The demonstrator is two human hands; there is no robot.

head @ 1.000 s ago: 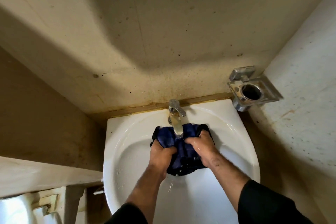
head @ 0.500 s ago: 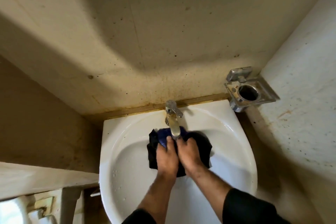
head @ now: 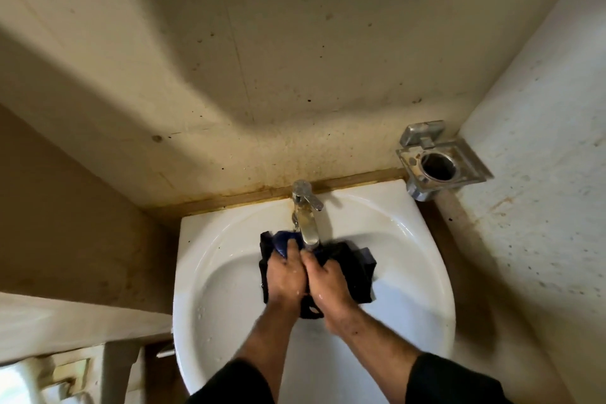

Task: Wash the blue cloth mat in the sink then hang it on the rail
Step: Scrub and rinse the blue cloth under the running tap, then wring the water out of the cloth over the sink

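Both my left hand and right hand clench the bunched blue cloth mat at frame centre, fingers curled into it. It sits under the tap in the white sink, seemingly wet.

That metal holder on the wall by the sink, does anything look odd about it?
Yes. The metal holder, right of the tap, has an empty ring with no cup in it, and its plate looks rust-spotted.

no readable text, labels, brands or numbers anywhere in view

tap overhanging basin rear, open sink right side
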